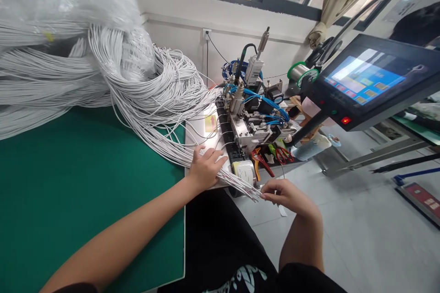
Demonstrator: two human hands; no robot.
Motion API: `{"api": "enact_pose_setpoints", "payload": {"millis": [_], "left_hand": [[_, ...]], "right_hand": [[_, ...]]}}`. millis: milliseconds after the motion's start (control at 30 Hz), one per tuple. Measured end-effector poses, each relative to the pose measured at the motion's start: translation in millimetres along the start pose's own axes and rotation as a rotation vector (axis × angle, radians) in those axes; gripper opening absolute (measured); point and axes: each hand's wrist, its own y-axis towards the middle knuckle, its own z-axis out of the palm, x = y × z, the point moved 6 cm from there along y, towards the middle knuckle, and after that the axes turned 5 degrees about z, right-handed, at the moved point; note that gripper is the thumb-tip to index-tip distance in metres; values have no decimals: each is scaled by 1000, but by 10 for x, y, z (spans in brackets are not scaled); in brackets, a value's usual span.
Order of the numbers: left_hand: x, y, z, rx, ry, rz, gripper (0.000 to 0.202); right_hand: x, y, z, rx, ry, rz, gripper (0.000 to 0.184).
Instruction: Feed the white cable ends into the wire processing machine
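Observation:
A thick bundle of white cables (165,149) runs from the big pile across the table corner toward me. My left hand (206,168) lies over the bundle near its end, fingers curled round it. Past that hand the cable ends fan out over the front edge. At those tips is my right hand (280,196), thumb and forefinger pinched at a cable end; exactly what lies between the fingertips is too small to make out. Just beyond both hands stands a bench machine (247,119) with blue air hoses, and several single cables lead into its near side.
Plastic-wrapped cable coils (120,55) fill the left of the green table (85,183). At right, a touchscreen panel (367,78) juts out on an arm. Orange-handled cutters (261,163), red-handled scissors (283,153) and a label roll (244,171) sit close by the machine. A wire spool (300,73) stands behind.

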Motion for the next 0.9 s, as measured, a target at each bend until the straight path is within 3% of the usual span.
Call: {"api": "enact_pose_setpoints", "payload": {"millis": [200,300,400,667,900], "left_hand": [[-135,7,-73,-54,-10,254,27],[-167,0,-85,-60,-19,310,27],[-183,-4,-104,-96,-18,338,22],[-208,-3,-98,-138,-14,385,18],[-183,26,-43,-6,-9,311,19]], "right_hand": [[24,-23,-226,-250,152,-86,28],[-47,23,-330,-432,314,-85,27],[-121,153,-338,-535,473,-99,27],[-45,588,-200,-581,847,-222,34],[145,702,-143,-576,829,-226,45]]}}
